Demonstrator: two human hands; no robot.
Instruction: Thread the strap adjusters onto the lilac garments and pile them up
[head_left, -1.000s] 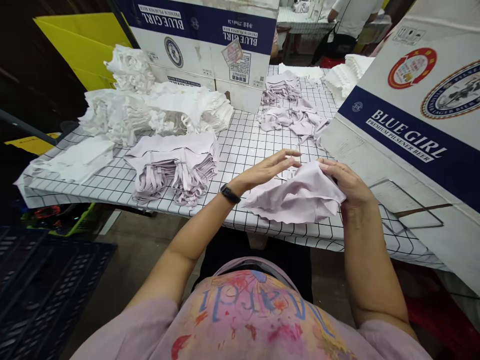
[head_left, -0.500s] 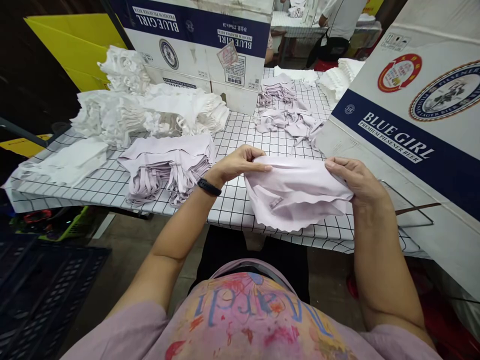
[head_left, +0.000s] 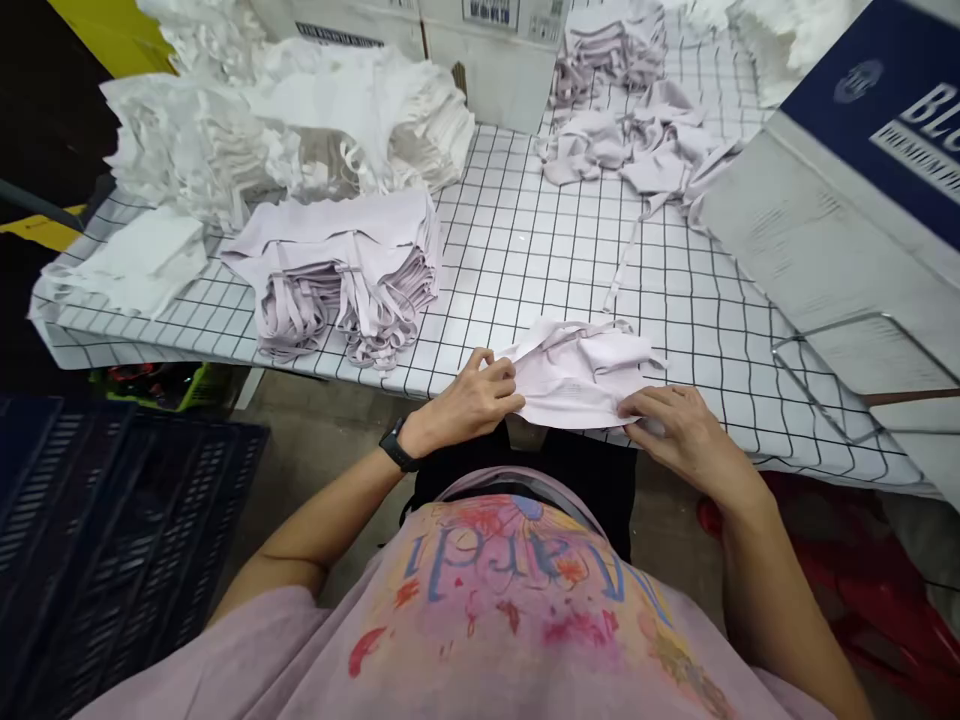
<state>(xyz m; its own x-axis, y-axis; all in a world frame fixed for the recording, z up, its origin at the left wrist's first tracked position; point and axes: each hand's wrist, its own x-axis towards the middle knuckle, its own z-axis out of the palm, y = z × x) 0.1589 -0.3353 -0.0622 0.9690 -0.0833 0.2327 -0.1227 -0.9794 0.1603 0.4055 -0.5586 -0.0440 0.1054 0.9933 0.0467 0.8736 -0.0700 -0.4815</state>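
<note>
Left hand (head_left: 469, 405) and right hand (head_left: 679, 435), palms down, each pinch the near edge of the lilac garment (head_left: 577, 375).

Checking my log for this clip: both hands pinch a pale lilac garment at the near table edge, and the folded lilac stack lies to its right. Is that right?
Not quite. In the head view the left hand and right hand do pinch the pale lilac garment at the near edge of the table, but the folded lilac stack lies to its left, not its right.
</note>
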